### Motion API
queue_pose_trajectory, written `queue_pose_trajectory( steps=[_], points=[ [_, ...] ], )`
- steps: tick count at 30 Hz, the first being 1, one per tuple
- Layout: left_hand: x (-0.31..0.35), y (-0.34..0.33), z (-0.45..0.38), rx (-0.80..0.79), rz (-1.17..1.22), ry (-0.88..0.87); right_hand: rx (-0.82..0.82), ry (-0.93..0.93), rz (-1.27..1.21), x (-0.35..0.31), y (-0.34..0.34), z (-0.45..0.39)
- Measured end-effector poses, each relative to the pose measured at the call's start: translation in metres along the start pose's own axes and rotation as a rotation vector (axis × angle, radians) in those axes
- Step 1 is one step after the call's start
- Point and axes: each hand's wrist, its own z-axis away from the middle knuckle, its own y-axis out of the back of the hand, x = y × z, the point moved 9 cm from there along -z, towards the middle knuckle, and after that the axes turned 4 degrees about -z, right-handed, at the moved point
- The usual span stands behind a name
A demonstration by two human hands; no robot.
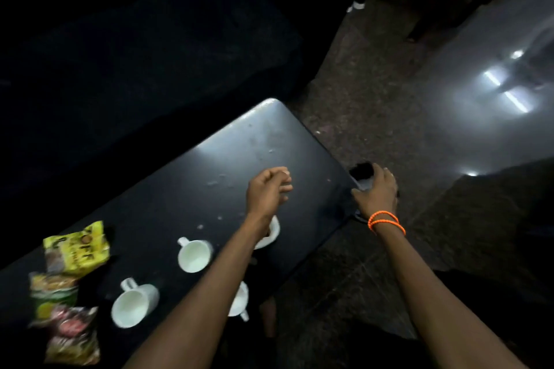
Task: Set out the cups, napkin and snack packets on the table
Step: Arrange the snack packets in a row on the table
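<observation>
Several white cups stand on the dark table (209, 165): one (193, 255) in the middle, one (135, 302) nearer me, and two partly hidden under my left forearm (239, 299) (271, 234). Three snack packets lie at the table's left end: a yellow one (76, 247), a yellow-green one (54, 293) and a reddish one (72, 335). My left hand (268, 189) hovers over the table with its fingers curled and nothing visible in it. My right hand (376, 192) grips a dark object (361, 171) at the table's right corner, with a pale patch beside the fingers. Whether that patch is the napkin is unclear.
A dark sofa (135, 54) runs along the far side of the table. Speckled floor (374, 105) lies to the right, with bright light reflections (506, 87). Small pale crumbs (221, 183) dot the tabletop. The room is dim.
</observation>
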Motion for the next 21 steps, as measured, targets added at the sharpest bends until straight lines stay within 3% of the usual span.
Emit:
queue_pose_trajectory(
  steps=[4,9,16,19,21],
  points=[
    [-0.003,0.065,0.009,0.084,0.084,0.002,-0.058,0.141,-0.132,-0.097,-0.037,0.023],
    [0.011,0.196,0.031,0.286,0.145,-0.099,-0.190,0.354,-0.208,-0.241,-0.110,0.086],
    [-0.014,0.396,0.084,0.669,0.243,-0.119,-0.631,0.580,-0.088,-0.385,-0.253,0.246],
    [-0.043,0.463,0.103,0.840,0.085,-0.045,-0.805,0.650,0.016,-0.407,-0.312,0.305],
    [-0.066,0.497,0.109,0.870,-0.137,0.044,-0.834,0.620,0.028,-0.415,-0.343,0.326]
  ],
)
